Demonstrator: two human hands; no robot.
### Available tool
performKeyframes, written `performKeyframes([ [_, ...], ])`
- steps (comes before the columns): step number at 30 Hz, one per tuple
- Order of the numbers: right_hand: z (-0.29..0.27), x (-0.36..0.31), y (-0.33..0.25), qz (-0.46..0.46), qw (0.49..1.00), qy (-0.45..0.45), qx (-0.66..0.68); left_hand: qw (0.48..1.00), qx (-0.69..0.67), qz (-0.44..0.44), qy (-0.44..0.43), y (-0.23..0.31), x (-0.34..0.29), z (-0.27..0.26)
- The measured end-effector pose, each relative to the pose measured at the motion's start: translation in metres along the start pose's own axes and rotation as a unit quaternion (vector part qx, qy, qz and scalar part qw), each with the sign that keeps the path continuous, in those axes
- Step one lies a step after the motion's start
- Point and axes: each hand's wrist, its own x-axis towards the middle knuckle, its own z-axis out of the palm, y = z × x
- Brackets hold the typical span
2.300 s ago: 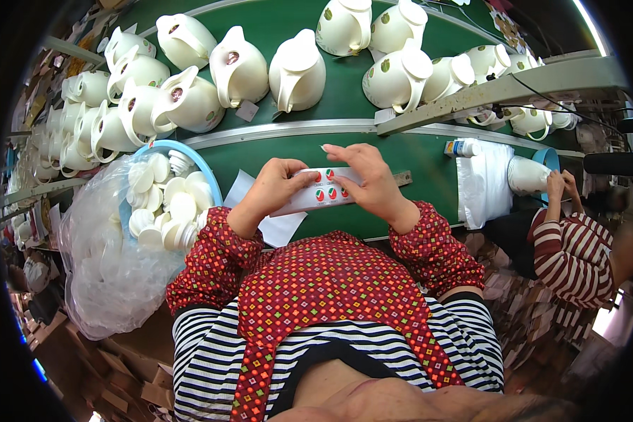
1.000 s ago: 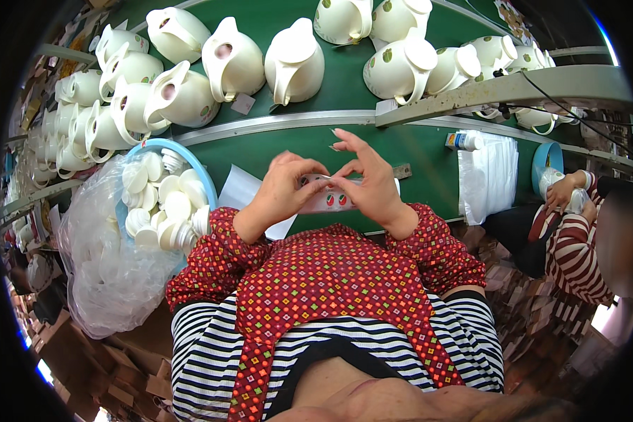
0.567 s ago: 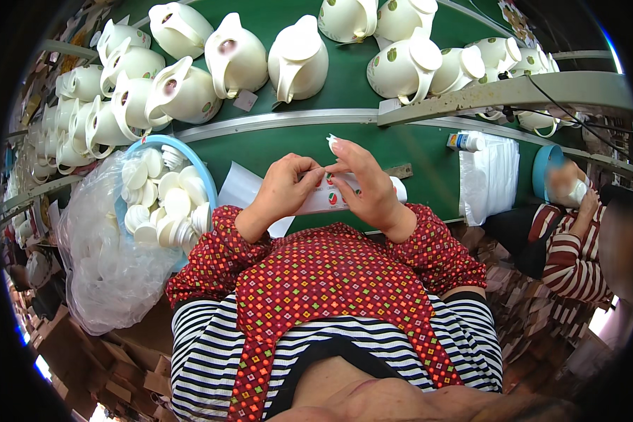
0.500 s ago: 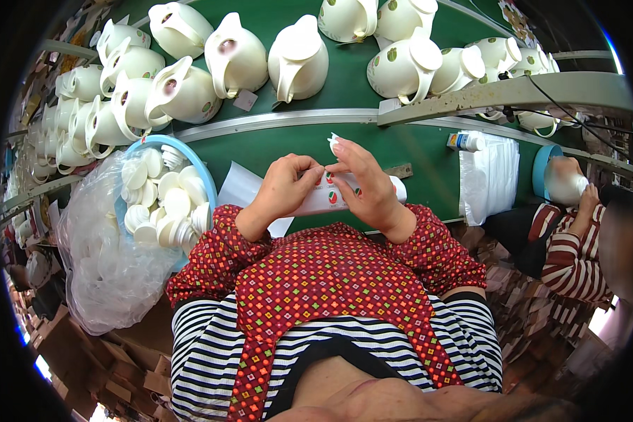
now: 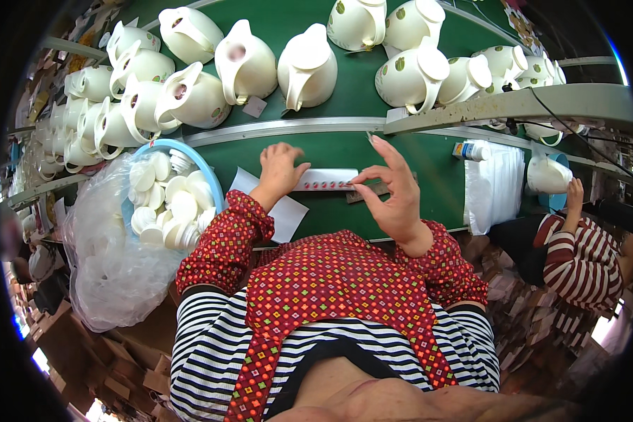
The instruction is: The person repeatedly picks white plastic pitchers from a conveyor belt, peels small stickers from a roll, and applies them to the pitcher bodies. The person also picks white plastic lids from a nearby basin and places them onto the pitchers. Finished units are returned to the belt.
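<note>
Between my hands lies a white strip (image 5: 327, 176) with a row of small red stickers along its near edge. My left hand (image 5: 280, 171) is by its left end, thumb and fingers apart, and nothing shows in its grasp. At the right end, my right hand (image 5: 394, 186) pinches the strip's edge with thumb and index finger, its other fingers raised. A small pale piece shows at the raised fingertips, too small to make out. Beneath and beside my left wrist is a white paper sheet (image 5: 288, 216). A greyish flat bar (image 5: 376, 192) lies behind the right hand's fingers.
Cream jugs (image 5: 308, 67) stand in rows beyond a metal rail (image 5: 295, 125). At left, a blue basin (image 5: 216, 179) holds white lids (image 5: 183, 206) beside a clear plastic bag (image 5: 112, 260). White plastic bags (image 5: 496, 186) and a small bottle (image 5: 477, 150) are at right. A co-worker (image 5: 580, 260) handles a jug.
My hands have moved apart, the left one lifting off the strip. The strip has shifted away from my body and now shows its sticker row edge-on. The co-worker's jug has moved slightly.
</note>
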Motion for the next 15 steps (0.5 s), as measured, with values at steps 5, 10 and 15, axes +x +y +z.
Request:
performKeyframes([
  [5, -0.018, -0.011, -0.006, 0.023, 1.000, 0.018, 0.006, 0.984, -0.087, 0.022, 0.155, -0.010, 0.067, -0.012],
  [10, -0.025, -0.021, -0.013, 0.012, 0.999, 0.042, 0.004, 0.991, -0.126, -0.030, 0.021, -0.030, 0.119, -0.016],
  [15, -0.033, -0.029, -0.020, -0.010, 0.999, 0.036, -0.007, 0.995, -0.058, 0.011, -0.079, -0.033, 0.137, -0.029],
])
